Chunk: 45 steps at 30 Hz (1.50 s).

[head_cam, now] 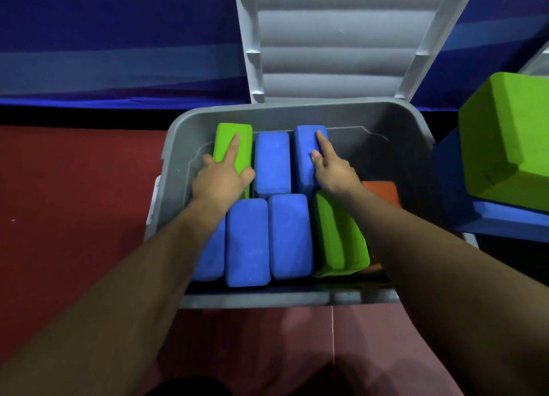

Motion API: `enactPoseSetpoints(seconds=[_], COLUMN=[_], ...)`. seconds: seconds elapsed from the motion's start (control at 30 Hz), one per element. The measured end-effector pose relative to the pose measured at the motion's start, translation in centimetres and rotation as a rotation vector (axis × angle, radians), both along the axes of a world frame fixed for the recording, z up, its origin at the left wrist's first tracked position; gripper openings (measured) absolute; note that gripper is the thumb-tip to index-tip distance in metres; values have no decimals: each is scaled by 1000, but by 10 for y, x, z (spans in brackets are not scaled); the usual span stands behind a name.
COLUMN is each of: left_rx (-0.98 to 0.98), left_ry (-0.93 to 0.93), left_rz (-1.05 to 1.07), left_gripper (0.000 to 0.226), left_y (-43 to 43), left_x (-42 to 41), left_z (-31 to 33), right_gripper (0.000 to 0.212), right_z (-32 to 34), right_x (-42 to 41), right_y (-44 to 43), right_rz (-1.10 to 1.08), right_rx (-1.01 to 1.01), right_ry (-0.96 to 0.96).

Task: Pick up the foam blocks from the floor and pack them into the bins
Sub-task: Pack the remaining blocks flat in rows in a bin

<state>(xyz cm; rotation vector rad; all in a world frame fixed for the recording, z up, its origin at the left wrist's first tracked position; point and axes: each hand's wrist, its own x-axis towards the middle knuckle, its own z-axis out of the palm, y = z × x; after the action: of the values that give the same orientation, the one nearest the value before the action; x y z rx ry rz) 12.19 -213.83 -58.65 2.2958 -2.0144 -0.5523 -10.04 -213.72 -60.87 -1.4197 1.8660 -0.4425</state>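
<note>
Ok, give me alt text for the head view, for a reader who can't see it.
Two bare hands reach into a grey bin part-filled with foam blocks: the left hand holds a green block in the back row, the right hand a blue block two places along. The lid stands open behind; more blocks lie at right.

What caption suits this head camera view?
Left hand grips a green block, right hand a blue block, inside a grey bin.

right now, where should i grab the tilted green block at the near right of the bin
Probably from above, pinching its two broad faces across the raised narrow edge. The green block leans on its side between a blue block and the orange block, so only the top is free.
</note>
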Motion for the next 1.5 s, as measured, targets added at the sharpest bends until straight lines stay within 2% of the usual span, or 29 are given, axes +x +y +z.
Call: enactPoseSetpoints(seconds=[0.2,0.3,0.4,0.5,0.6,0.67,0.73,0.83,0.9,1.0,1.03,1.17,1.27,1.4,1.43,1.5], left_rx=[29,8,-91,-170,-183,-106,58,221,125,-225,-282,-273,-219,-25,1,-12], left_ry=[61,31,-16,-33,-46,-52,-69,-114,29,264,329,546,627,606,589,598], left_rz=[46,33,-57,-152,-159,-152,-139,-155,-140,-95,-89,-160,-179,-150,-159,-164], left_gripper=[71,72,70,69,69,70,73,75,67,32,24,18,26,73,76,67], left_y=[-9,-9,-6,-7,-6,-7,-8,-7,-2,14,22,50,71,96,100,104], left_x=[40,48,33,24,21,17,17,15,4,-33,-52,-142,-211,-279,-289,-303], left_z=[-16,-21,-28,-43,-46,-38,-22,6,31,77,95,140,153,142,136,126], right_gripper=[57,65,53,47,51,57,58,45,43,40,40,36,39,54,58,71], right_z=[6,3,0,-6,-2,6,19,48,80,135,152,197,201,185,178,166], right_x=[11,12,9,10,16,19,21,20,11,-17,-30,-89,-141,-201,-214,-233], right_y=[8,4,-3,-6,-8,-6,2,20,33,62,73,113,137,166,171,180], right_rz=[39,-9,3,62,93,115,144,172,117,68,54,-45,-133,-361,-439,-600], right_rx=[-20,16,76,68,96,133,142,-17,-188,-487,-565,-758,-753,-608,-571,-439], right_ry=[-30,-75,-107,-58,44,115,180,227,188,186,194,279,391,578,639,677])
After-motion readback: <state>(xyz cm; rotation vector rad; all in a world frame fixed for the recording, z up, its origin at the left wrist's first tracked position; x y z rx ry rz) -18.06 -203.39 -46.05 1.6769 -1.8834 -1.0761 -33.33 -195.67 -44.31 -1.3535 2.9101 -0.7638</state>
